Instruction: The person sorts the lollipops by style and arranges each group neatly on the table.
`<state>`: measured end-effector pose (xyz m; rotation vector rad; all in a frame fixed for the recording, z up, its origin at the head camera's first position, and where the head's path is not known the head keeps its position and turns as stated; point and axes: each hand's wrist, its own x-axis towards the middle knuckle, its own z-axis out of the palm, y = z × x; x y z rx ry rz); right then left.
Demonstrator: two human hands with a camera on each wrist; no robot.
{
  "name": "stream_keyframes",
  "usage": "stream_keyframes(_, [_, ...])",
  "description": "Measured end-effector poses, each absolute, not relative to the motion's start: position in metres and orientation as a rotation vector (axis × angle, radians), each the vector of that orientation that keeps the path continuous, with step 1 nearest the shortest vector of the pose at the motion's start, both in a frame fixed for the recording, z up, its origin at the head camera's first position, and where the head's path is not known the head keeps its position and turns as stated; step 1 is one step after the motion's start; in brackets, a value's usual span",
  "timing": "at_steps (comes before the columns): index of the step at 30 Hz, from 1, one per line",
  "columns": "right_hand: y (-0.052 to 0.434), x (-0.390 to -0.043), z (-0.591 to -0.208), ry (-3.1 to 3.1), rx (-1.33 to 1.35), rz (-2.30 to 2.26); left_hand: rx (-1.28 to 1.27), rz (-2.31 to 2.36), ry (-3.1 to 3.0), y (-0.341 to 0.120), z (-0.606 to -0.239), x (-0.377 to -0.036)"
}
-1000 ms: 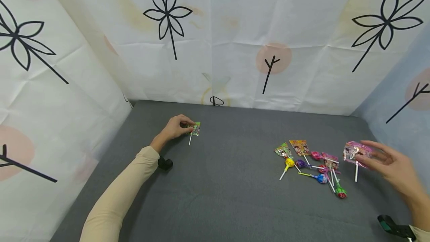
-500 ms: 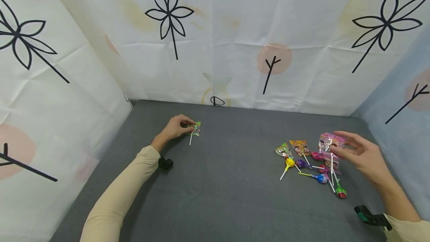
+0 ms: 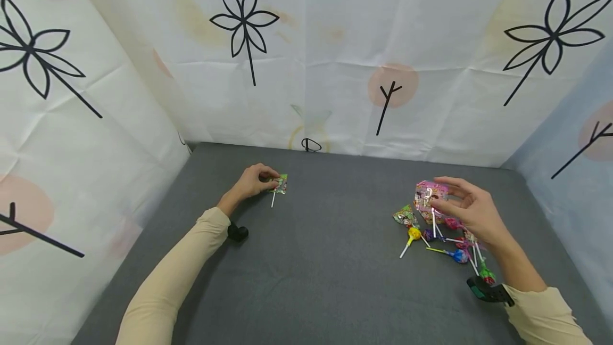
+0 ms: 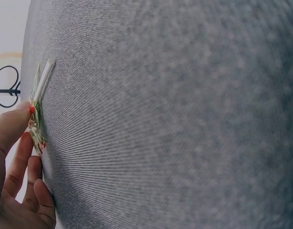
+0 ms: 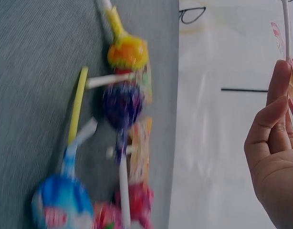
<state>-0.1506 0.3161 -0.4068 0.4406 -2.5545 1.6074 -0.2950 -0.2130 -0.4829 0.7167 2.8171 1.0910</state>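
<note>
— Head view: set high, facing forward and down across the whole grey surface [image 3: 311, 260] to the printed backdrop [image 3: 335, 41]; far enough to take in both arms.

— And the left wrist view?

— Very near, skimming low along the surface [image 4: 184, 119], tilted sideways; left hand [image 4: 15, 191] at the lower left edge, against the green lollipop [image 4: 37, 119], seen also from the head [image 3: 280, 185].

— Right wrist view?

— Close too, turned sideways, blurred; facing the lollipop pile [image 5: 120, 143] from just above, right hand [image 5: 275, 162] at the frame's right. Same pile [image 3: 445, 238] shared with the head view.
</note>
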Motion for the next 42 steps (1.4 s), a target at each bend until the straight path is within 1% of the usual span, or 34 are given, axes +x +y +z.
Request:
stream_keyframes(8, [0.290,-0.167,-0.413,-2.493,0.501,1.759,0.704,1.103,2.811,-0.214,-0.485,-0.297])
stream_keyframes(16, [0.262,-0.180,-0.420,-2.430,0.568,1.938,0.812,1.178,2.805,-0.217,-0.485,-0.293])
stream_keyframes(26, [0.235,-0.195,-0.420,-2.448,0.618,1.985,0.702,1.098,2.819,-0.212,-0.485,-0.295])
stream_keyframes(36, [0.207,-0.206,-0.417,-2.407,0.580,2.111,0.719,1.098,2.817,-0.212,-0.481,-0.292])
stream_keyframes(42, [0.191,-0.212,-0.422,-2.377,0.628,2.134,0.708,1.103,2.814,-0.212,-0.483,-0.292])
